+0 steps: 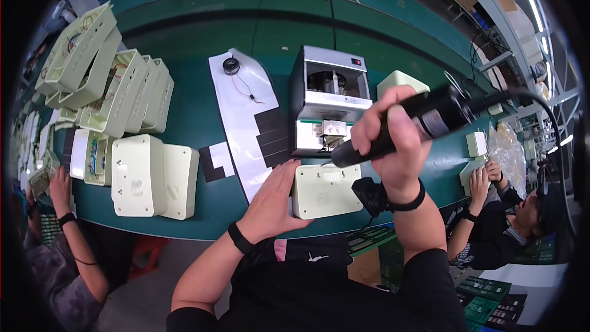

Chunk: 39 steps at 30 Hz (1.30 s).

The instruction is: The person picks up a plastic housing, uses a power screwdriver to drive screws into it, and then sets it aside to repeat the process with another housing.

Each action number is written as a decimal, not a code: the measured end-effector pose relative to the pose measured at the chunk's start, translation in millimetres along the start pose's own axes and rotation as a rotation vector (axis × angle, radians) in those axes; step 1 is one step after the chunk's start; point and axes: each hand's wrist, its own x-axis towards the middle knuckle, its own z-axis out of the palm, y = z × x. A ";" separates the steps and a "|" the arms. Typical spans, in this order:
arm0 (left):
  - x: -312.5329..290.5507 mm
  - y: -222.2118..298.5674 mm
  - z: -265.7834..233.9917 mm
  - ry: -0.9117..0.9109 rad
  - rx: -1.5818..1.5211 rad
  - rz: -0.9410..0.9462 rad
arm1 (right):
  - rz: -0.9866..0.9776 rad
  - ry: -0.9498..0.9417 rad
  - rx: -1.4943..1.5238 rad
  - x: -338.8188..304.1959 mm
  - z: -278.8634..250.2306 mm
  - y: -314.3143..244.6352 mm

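My right hand (396, 138) is wrapped around a black electric screwdriver (430, 117), its cable running off to the right. The screwdriver's bit slants down to the left, over the far edge of a cream plastic housing (332, 193). Whether the bit touches the housing, I cannot tell. The housing lies flat with its screw holes facing up. My left hand (270, 200) braces the housing's left end, fingers along its side and thumb at the near edge. Just behind stands a grey screw feeder (332, 99) with a small tray at its front.
Stacked open cream housings (117, 95) lean at the left, near two closed housings (138, 175). A small speaker (231, 66) with wires sits on a white sheet (246, 110). Another cream housing (402, 82) is right of the feeder. Co-workers' hands (479, 184) work on both sides.
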 end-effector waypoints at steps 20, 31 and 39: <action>-2.3 -5.8 5.5 0.075 -0.044 0.039 | 0.027 -0.196 -0.073 -34.2 22.3 51.6; -1.3 -3.4 -0.9 0.023 0.065 0.035 | -0.027 -0.181 -0.056 -27.1 24.2 35.1; -1.6 -1.2 3.9 0.004 0.056 -0.002 | -0.166 0.041 -0.001 0.3 -14.2 1.1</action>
